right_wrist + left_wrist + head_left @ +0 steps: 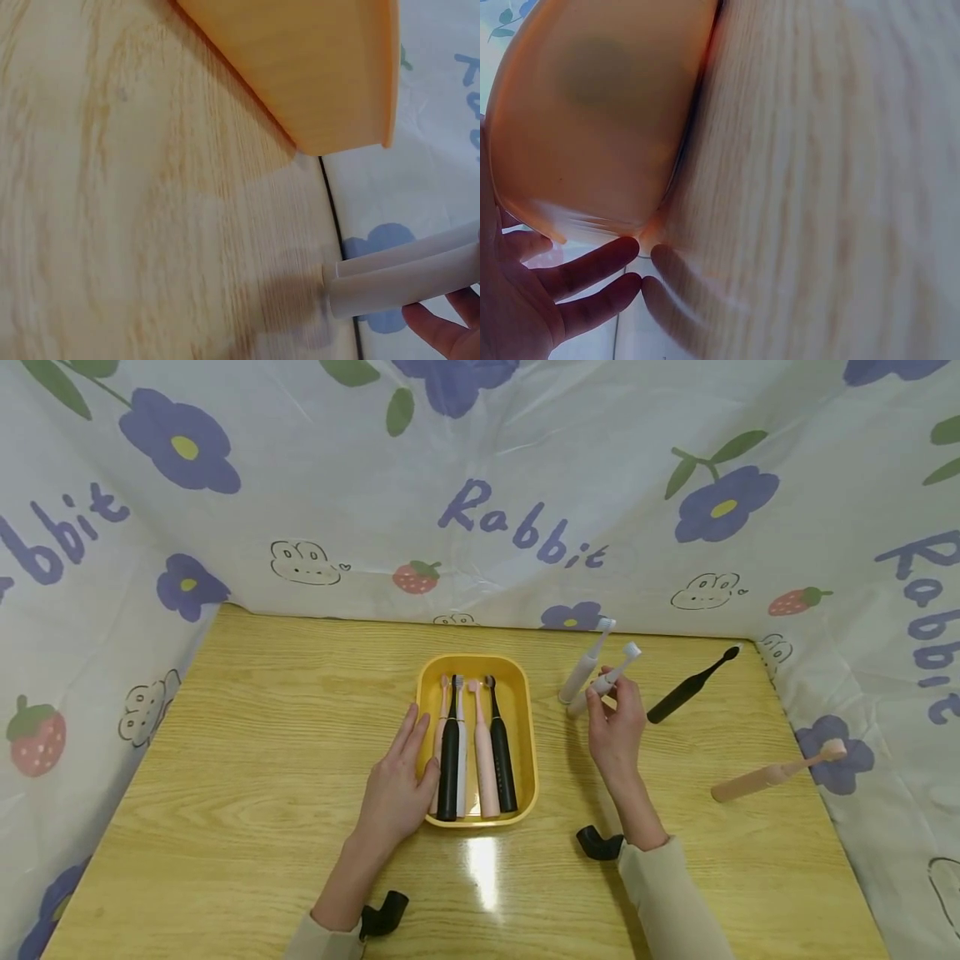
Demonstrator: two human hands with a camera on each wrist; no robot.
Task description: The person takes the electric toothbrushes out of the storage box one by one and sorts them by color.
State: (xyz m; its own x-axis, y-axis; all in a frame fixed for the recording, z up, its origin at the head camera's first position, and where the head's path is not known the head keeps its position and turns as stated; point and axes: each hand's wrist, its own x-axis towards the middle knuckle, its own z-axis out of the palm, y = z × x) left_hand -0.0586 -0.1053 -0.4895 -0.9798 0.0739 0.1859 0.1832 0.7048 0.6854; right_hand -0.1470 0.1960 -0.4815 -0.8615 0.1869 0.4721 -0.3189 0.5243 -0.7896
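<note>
In the head view, my right hand (617, 724) pinches a white electric toothbrush (604, 692) by its handle. Right behind it stands another white electric toothbrush (580, 678), upright on the table. The right wrist view shows the bases of both handles (405, 281) side by side, with fingertips (435, 330) on the nearer one. My left hand (393, 789) rests along the left side of a yellow tray (534, 760), fingers extended and the thumb over the rim. Inside the tray lie several electric toothbrushes: black (448, 768), white and pink (486, 760), heads pointing away.
Right of my right hand, a black electric toothbrush (678, 697) stands on the wooden table (247, 760). Farther right, near the table's edge, stands a pink one (750, 785). A patterned curtain (360, 502) borders the table at the back and sides.
</note>
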